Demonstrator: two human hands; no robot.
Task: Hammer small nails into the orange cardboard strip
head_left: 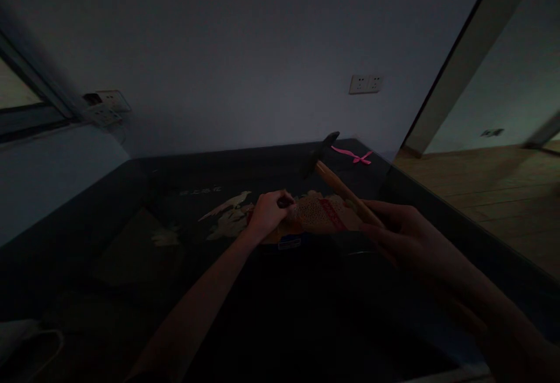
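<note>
My right hand (405,231) is wrapped round the wooden handle of a hammer (336,182). Its dark head is raised above the dark tabletop, tilted up and to the left. Nearer the middle, my left hand (269,212) is closed, thumb and forefinger curled together. Whatever it may hold is too dark and small to name. Just to the right of that hand lies a tan, dotted flat patch with a red band (333,213); I cannot tell whether it is a packet or a printed picture. A small blue label (289,242) shows below the left hand.
The dark table (245,158) carries a pale bird picture (234,203) left of my hand. A pink ribbon (361,159) lies at the back right. Wall sockets (366,84) are above, and a white object (17,336) is at the lower left. The light is dim.
</note>
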